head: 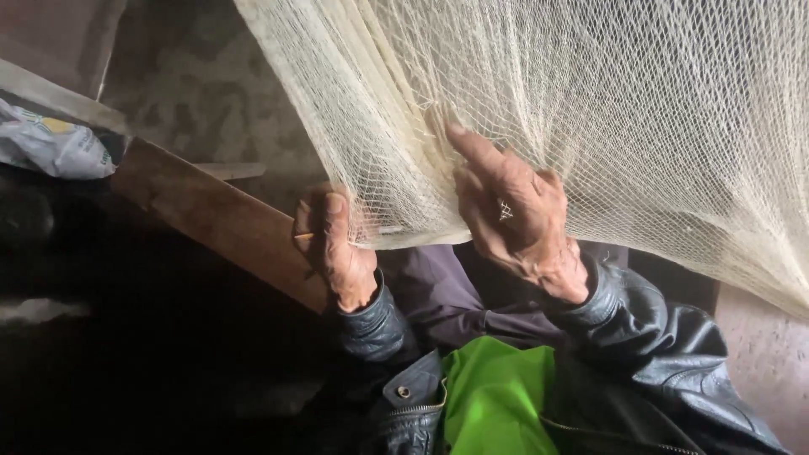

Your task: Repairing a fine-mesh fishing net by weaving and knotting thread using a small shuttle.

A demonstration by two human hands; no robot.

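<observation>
Where the view begins, nearest me, I see a bright green cloth garment (497, 396) under an open black leather jacket (666, 354), with purple fabric (438, 295) across the lap. Just above that, my left hand (341, 248) is closed into a fist over the lower edge of the cream fine-mesh fishing net (607, 126), and a thin pale stick, perhaps a netting needle (305, 237), pokes out of the fist on the thumb side. My right hand (518, 219) is half curled, forefinger stretched upward and pressed into the gathered folds of mesh; whether the other fingers pinch any strands I cannot tell.

I judge the net light, limp and easily snagged: it drapes in soft pleats and would slip through a loose hold, so the bunched selvage along the bottom edge looks the surest place to take it.

Beyond the left hand a brown wooden plank (211, 219) slants across, with a crumpled white plastic bag (50, 147) farther off and a mottled grey wall (202, 93) behind the hanging net.
</observation>
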